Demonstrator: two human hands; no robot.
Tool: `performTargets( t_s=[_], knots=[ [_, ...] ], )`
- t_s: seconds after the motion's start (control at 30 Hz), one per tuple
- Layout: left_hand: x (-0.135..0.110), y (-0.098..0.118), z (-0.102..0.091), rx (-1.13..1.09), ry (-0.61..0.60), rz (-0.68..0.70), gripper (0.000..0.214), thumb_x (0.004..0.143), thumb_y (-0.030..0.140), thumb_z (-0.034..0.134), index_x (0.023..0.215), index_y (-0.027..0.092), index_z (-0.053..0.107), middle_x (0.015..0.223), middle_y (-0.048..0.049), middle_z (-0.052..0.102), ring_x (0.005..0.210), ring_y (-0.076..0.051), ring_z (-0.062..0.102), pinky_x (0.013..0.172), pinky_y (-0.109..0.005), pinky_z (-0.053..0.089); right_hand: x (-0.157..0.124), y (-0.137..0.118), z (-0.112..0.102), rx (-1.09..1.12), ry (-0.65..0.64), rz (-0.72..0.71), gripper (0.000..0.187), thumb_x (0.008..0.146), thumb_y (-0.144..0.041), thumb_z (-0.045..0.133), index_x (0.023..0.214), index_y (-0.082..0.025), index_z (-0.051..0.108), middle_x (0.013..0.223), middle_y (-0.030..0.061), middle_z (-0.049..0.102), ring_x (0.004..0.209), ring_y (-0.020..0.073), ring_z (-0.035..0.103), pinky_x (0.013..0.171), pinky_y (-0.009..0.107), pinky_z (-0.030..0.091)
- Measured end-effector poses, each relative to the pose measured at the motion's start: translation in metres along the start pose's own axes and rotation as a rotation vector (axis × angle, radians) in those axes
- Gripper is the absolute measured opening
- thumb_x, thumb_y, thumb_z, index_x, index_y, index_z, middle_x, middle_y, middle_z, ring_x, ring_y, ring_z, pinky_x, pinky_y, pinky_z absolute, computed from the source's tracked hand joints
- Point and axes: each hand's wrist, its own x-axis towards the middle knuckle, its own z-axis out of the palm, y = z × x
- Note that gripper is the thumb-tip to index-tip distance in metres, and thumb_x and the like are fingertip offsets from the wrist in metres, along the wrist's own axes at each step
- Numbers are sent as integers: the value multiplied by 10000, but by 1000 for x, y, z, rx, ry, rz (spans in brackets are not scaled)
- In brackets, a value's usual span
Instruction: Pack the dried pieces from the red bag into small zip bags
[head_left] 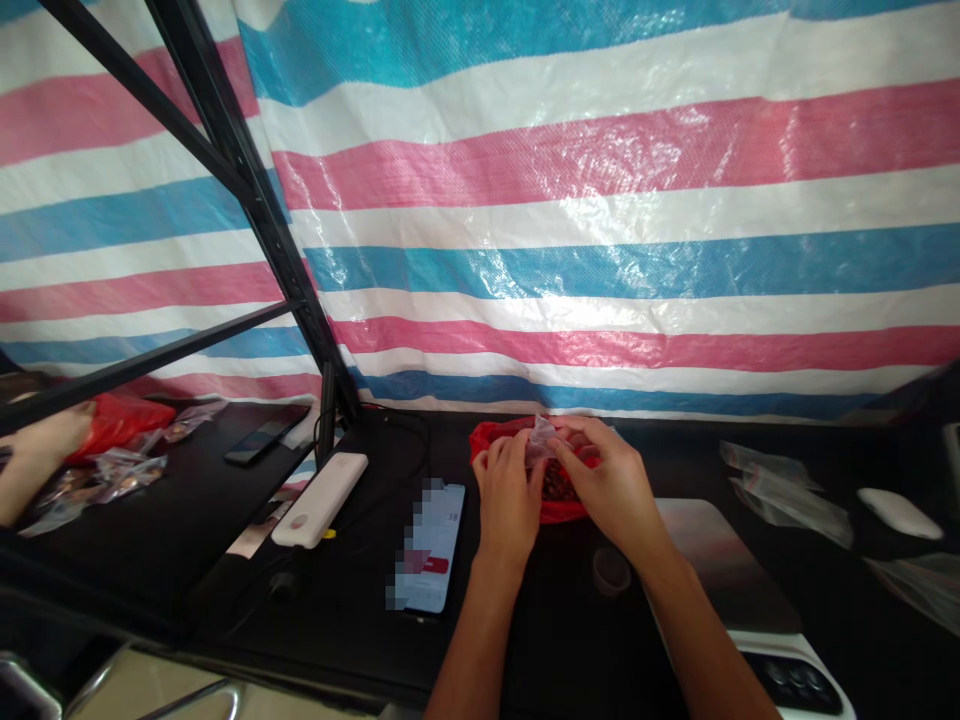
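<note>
My left hand (508, 492) and my right hand (609, 482) meet over a red plastic bag (486, 440) that holds small dark brown pieces (556, 484). Both hands pinch a small clear plastic pouch (538, 440) between their fingertips, just above the red bag. The fingers of both hands are curled closed on the pouch. A small dark round cap (611, 570) lies on the black table below my right wrist.
A phone (429, 545) lies left of my hands, beside a white power bank (321, 498). A scale with a metal plate (720, 565) sits at the right, clear pouches (787, 490) beyond it. Another person's hand (34, 455) works at far left near packets (124, 470). A striped tarp (600, 200) hangs behind.
</note>
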Motion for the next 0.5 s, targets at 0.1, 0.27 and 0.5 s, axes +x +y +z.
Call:
performTargets(
  t_s=[0.1,0.27,0.5],
  knots=[
    [-1,1,-4,3,31,23,354,966,184,604,1315,239,593,1250,-99,721,1185,-274,624,1053,-476,403,-4,0,-6,2,27,19,244,923,-378,600,1068,-233,734,1022,59,759,843,203,698,838,339,554],
    [-7,7,-10,25,98,159,509,964,214,624,1452,276,495,1496,-106,561,1386,-288,494,1146,-477,359,-12,14,-41,-36,179,188,361,896,-468,612,1120,-208,723,932,74,766,786,216,713,745,323,546],
    [-22,0,-15,-13,403,299,348,970,117,546,1299,221,593,1267,-127,621,1206,-258,589,1036,-435,483,-31,80,-144,-459,676,509,447,782,-432,588,1097,-154,740,885,143,755,841,326,700,797,452,503]
  ],
)
